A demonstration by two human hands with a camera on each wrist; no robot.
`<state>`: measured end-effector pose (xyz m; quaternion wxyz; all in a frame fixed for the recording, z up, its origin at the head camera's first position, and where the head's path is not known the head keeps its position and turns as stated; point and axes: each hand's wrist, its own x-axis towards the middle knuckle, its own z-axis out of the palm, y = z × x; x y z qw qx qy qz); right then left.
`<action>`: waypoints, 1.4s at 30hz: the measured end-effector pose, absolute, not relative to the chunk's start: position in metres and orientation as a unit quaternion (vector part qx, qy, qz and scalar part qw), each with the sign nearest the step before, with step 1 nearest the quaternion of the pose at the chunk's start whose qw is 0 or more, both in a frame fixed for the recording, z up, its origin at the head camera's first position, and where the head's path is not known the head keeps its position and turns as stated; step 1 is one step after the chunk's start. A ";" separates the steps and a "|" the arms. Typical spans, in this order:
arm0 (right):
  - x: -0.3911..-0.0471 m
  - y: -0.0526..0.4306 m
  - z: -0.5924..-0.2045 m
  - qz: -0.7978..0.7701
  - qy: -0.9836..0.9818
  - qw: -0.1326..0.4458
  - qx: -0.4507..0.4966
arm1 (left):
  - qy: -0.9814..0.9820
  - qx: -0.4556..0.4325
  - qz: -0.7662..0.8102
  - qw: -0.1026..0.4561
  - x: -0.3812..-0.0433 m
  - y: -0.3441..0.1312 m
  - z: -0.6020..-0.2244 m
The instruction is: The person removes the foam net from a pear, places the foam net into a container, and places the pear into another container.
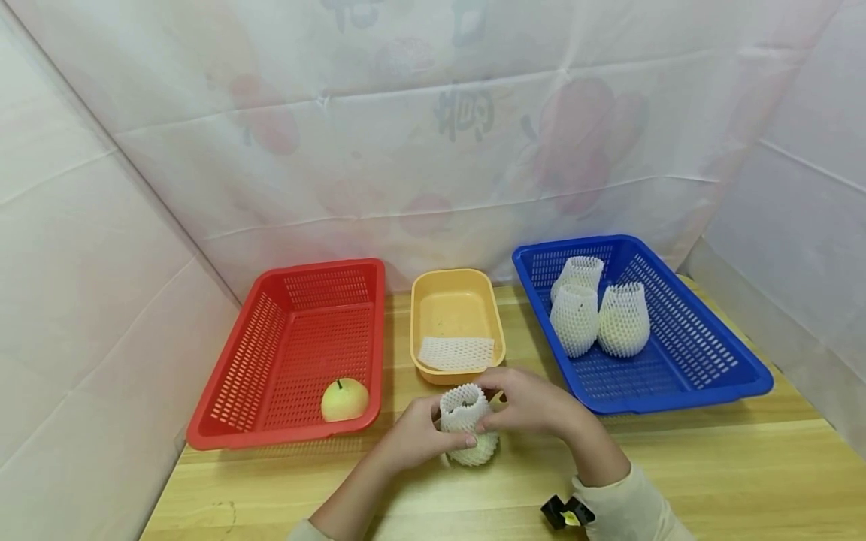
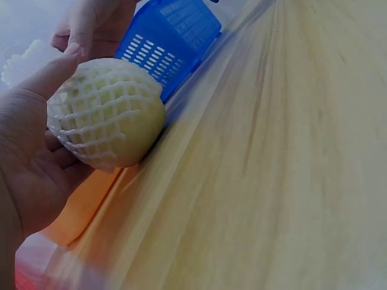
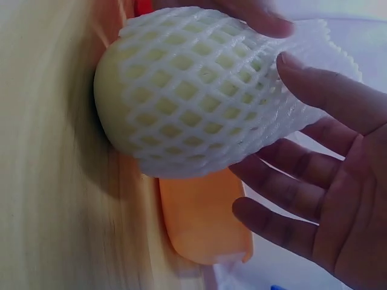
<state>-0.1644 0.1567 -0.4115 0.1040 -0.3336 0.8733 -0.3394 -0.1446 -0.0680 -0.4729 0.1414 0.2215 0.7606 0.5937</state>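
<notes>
A yellow pear (image 2: 151, 136) stands on the table in front of me, most of it covered by a white foam net sleeve (image 1: 479, 452). My left hand (image 1: 416, 436) holds it from the left, thumb across the front of the netting. From the right, my right hand (image 1: 531, 400) holds the upper part of the sleeve between thumb and fingers. The loose mesh (image 3: 320, 51) narrows beyond the fruit and ends in a jagged open rim. In the left wrist view, bare pear skin shows below the sleeve's lower edge.
At the left, a red basket (image 1: 291, 437) contains one bare pear (image 1: 345, 400). Behind my hands, a yellow tray (image 1: 456, 300) holds flat white foam netting (image 1: 456, 353). A blue basket (image 1: 676, 398) at the right holds three netted pears (image 1: 624, 323). White cloth walls (image 1: 419, 150) surround the table.
</notes>
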 end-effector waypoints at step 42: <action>-0.164 0.151 -0.413 -0.347 0.873 0.036 -0.341 | 0.773 0.216 0.593 0.059 -0.143 -0.063 -0.470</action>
